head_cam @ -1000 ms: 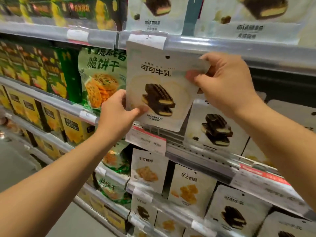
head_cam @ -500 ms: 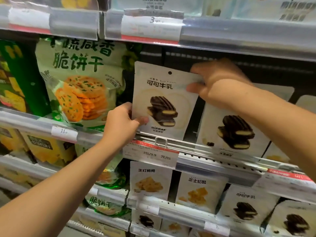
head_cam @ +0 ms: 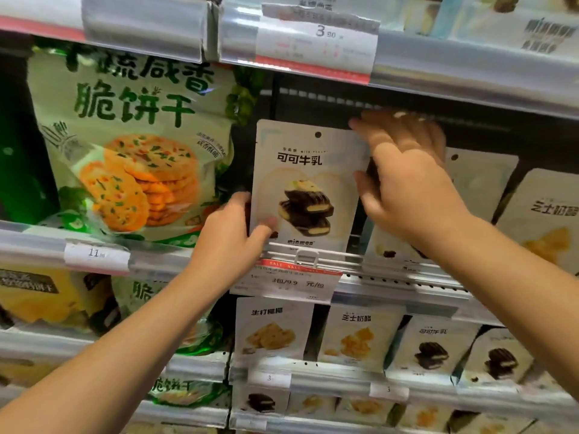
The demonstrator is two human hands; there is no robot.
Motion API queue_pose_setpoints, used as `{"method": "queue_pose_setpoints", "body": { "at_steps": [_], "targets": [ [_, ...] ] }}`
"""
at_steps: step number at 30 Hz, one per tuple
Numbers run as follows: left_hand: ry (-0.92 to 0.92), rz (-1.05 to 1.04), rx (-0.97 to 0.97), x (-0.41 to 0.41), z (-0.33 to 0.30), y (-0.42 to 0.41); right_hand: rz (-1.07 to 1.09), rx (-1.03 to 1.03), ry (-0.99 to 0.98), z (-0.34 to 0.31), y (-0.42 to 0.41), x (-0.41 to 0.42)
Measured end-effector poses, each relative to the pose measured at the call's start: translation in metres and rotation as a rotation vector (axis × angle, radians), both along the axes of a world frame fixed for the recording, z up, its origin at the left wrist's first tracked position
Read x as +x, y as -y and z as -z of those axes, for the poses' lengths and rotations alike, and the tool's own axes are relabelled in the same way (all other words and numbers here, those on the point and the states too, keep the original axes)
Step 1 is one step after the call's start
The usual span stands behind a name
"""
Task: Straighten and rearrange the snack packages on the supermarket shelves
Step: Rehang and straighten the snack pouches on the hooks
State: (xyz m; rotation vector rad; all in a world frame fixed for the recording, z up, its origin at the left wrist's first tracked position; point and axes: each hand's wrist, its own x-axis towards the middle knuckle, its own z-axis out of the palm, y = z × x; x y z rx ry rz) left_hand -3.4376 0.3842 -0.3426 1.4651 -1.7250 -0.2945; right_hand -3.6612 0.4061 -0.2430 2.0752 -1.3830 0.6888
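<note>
A white chocolate-biscuit pouch (head_cam: 308, 183) stands upright on the middle shelf, its bottom edge behind the wire rail (head_cam: 351, 256). My left hand (head_cam: 230, 236) pinches its lower left corner, thumb on the front. My right hand (head_cam: 404, 180) grips the pouch's upper right edge, fingers reaching behind it; the hand is motion-blurred. A second pouch of the same kind (head_cam: 479, 177) leans behind my right hand, mostly hidden.
A large green cracker bag (head_cam: 131, 145) stands just left of the pouch. A sale price tag (head_cam: 288, 280) hangs from the rail. The upper shelf edge (head_cam: 470, 73) runs close above my right hand. Several small white pouches (head_cam: 272, 330) fill the shelves below.
The pouch has gone down from in front of the upper shelf edge into the middle shelf and now stands behind the rail. The view has moved closer. Both hands stay on it.
</note>
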Motion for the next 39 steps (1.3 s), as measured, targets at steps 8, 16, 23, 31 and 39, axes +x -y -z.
{"method": "queue_pose_setpoints", "body": {
  "at_steps": [8,16,23,31,39],
  "targets": [
    [0.364,0.177,-0.332,0.007,0.033,-0.039,-0.135,0.264,0.135,0.098,-0.045,0.015],
    [0.402,0.134,-0.415,0.005,0.045,-0.032,0.03,0.204,0.092,0.133,-0.04,0.021],
    [0.313,0.366,-0.546,0.008,0.13,-0.067,0.037,0.11,0.043,0.152,-0.032,0.015],
    [-0.355,0.019,0.297,0.002,0.19,-0.054,0.022,0.064,0.111,0.155,-0.029,0.017],
    [-0.448,-0.082,0.434,0.003,0.2,-0.028,0.01,0.045,0.129,0.155,-0.029,0.018]
  ]
}}
